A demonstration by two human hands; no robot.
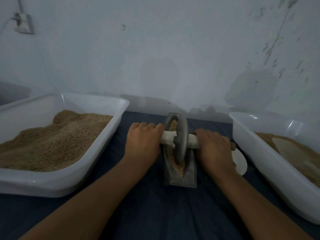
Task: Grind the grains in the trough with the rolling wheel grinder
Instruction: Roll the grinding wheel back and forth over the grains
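A narrow metal trough (pixel 190 172) lies on the dark cloth in the middle, running away from me, with tan grains (pixel 178 168) along its groove. A grey metal wheel (pixel 181 139) stands upright in the groove near its middle, on a handle (pixel 167 138) wrapped in white that crosses the trough. My left hand (pixel 142 142) grips the left end of the handle. My right hand (pixel 213 149) grips the right end, whose brown tip pokes out past the hand.
A large white tub (pixel 97 163) heaped with tan grain stands at the left. A second white tub (pixel 259 163) at the right holds tan powder and a pale scoop-like piece. A white flat object (pixel 240 163) lies beside my right hand. A wall rises close behind.
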